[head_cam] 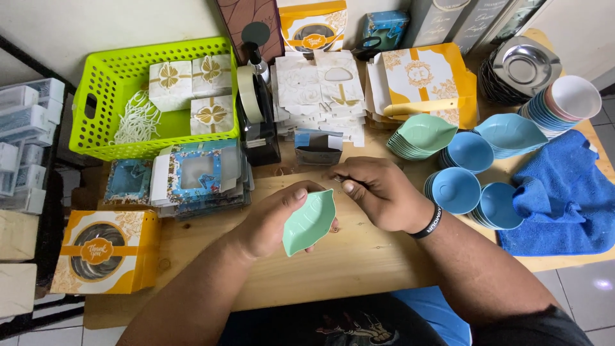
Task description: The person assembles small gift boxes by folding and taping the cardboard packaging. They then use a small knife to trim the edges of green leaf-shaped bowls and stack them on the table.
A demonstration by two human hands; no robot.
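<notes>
My left hand (pixel 272 221) grips a mint-green leaf-shaped dish (pixel 311 221), tilted on edge just above the wooden table (pixel 359 256). My right hand (pixel 378 192) is beside it to the right, fingers curled, thumb and forefinger pinched together near the dish's upper tip. Whether something small is pinched there, I cannot tell. A black band circles the right wrist.
A lime basket (pixel 96 96) of white gift boxes stands back left, a tape dispenser (pixel 256 109) beside it. Flat box blanks (pixel 320 90) lie behind. Stacks of green (pixel 426 134) and blue dishes (pixel 455 189) and a blue cloth (pixel 564 192) sit right. An orange box (pixel 102 250) lies front left.
</notes>
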